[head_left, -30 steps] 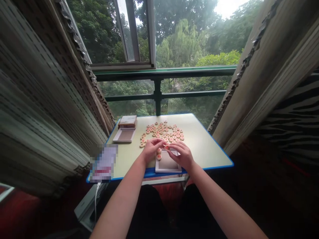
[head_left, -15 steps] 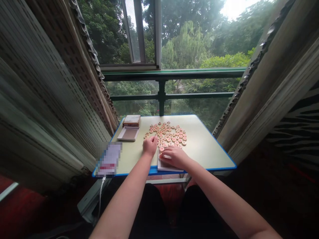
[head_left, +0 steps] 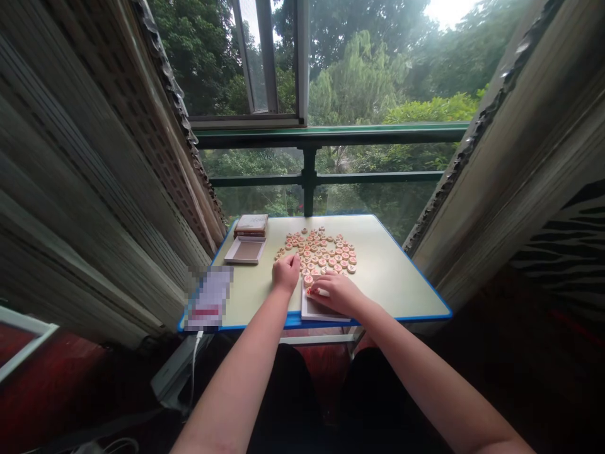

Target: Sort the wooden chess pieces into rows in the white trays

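Round wooden Chinese chess pieces (head_left: 338,251) with red or dark characters lie spread across the middle of the table. Close to their left edge is my left hand (head_left: 286,272), its fingers curled closed; whatever they may hold is hidden. My right hand (head_left: 338,291) reaches into a shallow open box (head_left: 326,317) at the table's front edge, its fingertips on a chess piece (head_left: 310,292) with red marks. Just above that, in the box's far left corner, sits another chess piece (head_left: 308,279). My right hand covers part of the box.
The pale table (head_left: 406,290) has a blue rim. On its left stand a second shallow tray (head_left: 246,251), a stacked box (head_left: 251,223) and a blurred-out phone-like object (head_left: 209,297) with a white cable (head_left: 194,366). A green railing (head_left: 309,180) and curtains surround it.
The camera view has shifted slightly. My right hand's fingertips remain at the piece in the box, and my left hand stays closed beside the pieces.
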Motion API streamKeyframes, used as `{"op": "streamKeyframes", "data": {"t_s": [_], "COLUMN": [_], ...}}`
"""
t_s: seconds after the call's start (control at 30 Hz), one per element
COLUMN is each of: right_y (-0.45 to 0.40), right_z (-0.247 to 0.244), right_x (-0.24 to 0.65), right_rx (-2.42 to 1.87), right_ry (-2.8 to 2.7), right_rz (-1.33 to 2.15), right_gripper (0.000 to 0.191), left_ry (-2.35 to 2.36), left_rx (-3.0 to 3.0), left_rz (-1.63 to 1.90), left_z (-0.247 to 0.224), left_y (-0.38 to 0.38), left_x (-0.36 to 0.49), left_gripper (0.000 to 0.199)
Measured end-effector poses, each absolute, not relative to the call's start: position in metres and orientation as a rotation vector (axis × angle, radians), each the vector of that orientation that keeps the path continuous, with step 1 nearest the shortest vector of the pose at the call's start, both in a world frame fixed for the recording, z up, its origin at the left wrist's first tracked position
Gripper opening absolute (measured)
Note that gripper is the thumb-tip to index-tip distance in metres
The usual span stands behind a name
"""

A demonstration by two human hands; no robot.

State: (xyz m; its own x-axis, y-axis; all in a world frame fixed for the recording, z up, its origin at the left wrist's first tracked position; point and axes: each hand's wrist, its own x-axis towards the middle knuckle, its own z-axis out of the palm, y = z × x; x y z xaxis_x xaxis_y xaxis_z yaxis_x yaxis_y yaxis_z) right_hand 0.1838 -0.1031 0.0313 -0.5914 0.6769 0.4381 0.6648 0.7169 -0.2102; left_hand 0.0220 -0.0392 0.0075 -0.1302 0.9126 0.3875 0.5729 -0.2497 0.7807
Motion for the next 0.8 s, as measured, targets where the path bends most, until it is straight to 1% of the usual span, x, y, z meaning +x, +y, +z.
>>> {"op": "streamKeyframes", "data": {"t_s": [0.17,0.3,0.5,0.67,0.8], "right_y": [-0.1023,-0.1021,-0.1026,-0.1036,-0.1053], "right_z": [0.0297,0.0296,0.0331,0.0368,0.039], "right_x": [0.1871,0.1894,0.1875,0.1839,0.1816], "right_rx": [-1.052,-1.186,-1.275,-1.371,-1.432], "right_ry": [-2.387,-2.36,-2.371,-2.373,-2.37], "right_rz": [0.06,0.012,0.005,0.017,0.025], "right_gripper": [0.012,0.013,0.016,0.01,0.01], "left_ry": [1.674,1.681,1.668,1.671,1.683], "left_rx": [1.79,1.794,1.789,1.79,1.797], "left_rz": [1.343,1.337,1.344,1.351,1.36], "left_z": [0.0078,0.0075,0.0052,0.0051,0.0063], "left_y": [-0.039,-0.038,-0.0374,-0.0377,-0.0388], "left_x": [0.0213,0.0209,0.021,0.0211,0.0211], "left_gripper": [0.04,0.039,0.039,0.039,0.039]}}
